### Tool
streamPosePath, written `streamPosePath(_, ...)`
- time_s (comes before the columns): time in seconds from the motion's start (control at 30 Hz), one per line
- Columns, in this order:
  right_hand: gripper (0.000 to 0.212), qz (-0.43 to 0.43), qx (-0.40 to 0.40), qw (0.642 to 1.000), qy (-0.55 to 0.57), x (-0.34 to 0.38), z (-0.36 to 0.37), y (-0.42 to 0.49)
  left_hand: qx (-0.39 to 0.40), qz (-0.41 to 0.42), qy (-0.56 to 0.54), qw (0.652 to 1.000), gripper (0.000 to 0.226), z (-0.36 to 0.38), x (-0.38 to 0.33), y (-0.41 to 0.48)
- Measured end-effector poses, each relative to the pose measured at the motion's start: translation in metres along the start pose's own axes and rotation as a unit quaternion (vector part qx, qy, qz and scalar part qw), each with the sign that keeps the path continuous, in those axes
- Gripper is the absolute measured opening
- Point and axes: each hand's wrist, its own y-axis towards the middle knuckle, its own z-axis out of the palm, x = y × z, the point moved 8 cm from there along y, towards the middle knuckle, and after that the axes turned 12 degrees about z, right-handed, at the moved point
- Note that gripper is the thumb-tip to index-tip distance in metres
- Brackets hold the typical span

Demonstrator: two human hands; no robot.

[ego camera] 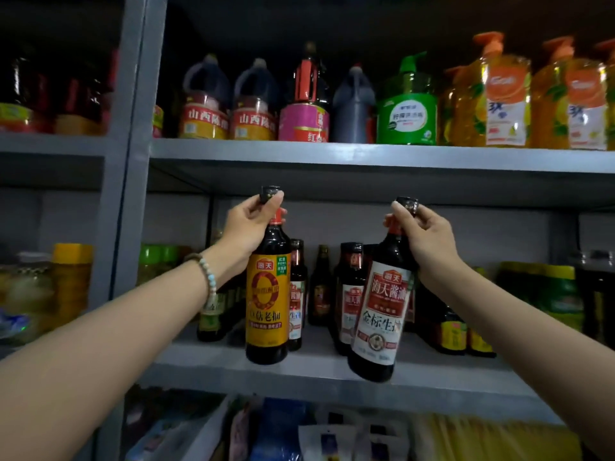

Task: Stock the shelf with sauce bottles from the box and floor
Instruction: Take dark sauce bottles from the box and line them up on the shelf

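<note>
So the grey metal shelf [332,367] fills pretty much everything in front of both hands, and the tier right behind them is the one getting stocked. It's got a loose row of dark sauce bottles [352,294] at the back, between and just beyond the hands, with the front strip bare, which I'd guess is why the new ones are headed there. The left hand [248,227] is closed round the neck and cap of a yellow-label soy sauce bottle [268,304], hanging pretty much upright with its base just above or barely on the front edge, can't tell which. The right hand [427,234] grips a white-and-red-label soy sauce bottle [381,314] the same way, but that one tilts, bottom swung toward the left hand and poking out past the shelf lip. Holding by the necks makes sense: fingers stay clear of the neighbours and the labels face out. A beaded bracelet [208,277] sits on the left wrist.
</note>
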Motion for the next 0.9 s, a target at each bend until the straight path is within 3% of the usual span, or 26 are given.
streamPosePath(0.33,0.020,0.014,0.017,1.000,-0.015,-0.064,0.090,0.041,-0.011,-0.020,0.010,1.000,0.021,-0.048,0.073,0.040)
streamPosePath(0.57,0.035,0.044,0.045,0.997,-0.033,-0.110,0.122,0.057,0.018,-0.052,0.020,0.998,0.036,-0.056,0.121,0.043)
streamPosePath(0.77,0.038,0.045,0.060,0.996,-0.046,-0.125,0.135,0.059,0.034,-0.058,0.026,0.997,0.031,-0.058,0.138,0.046)
streamPosePath(0.9,0.048,0.057,0.067,0.995,-0.044,-0.129,0.140,0.060,0.037,-0.074,0.024,0.996,0.057,-0.061,0.147,0.044)
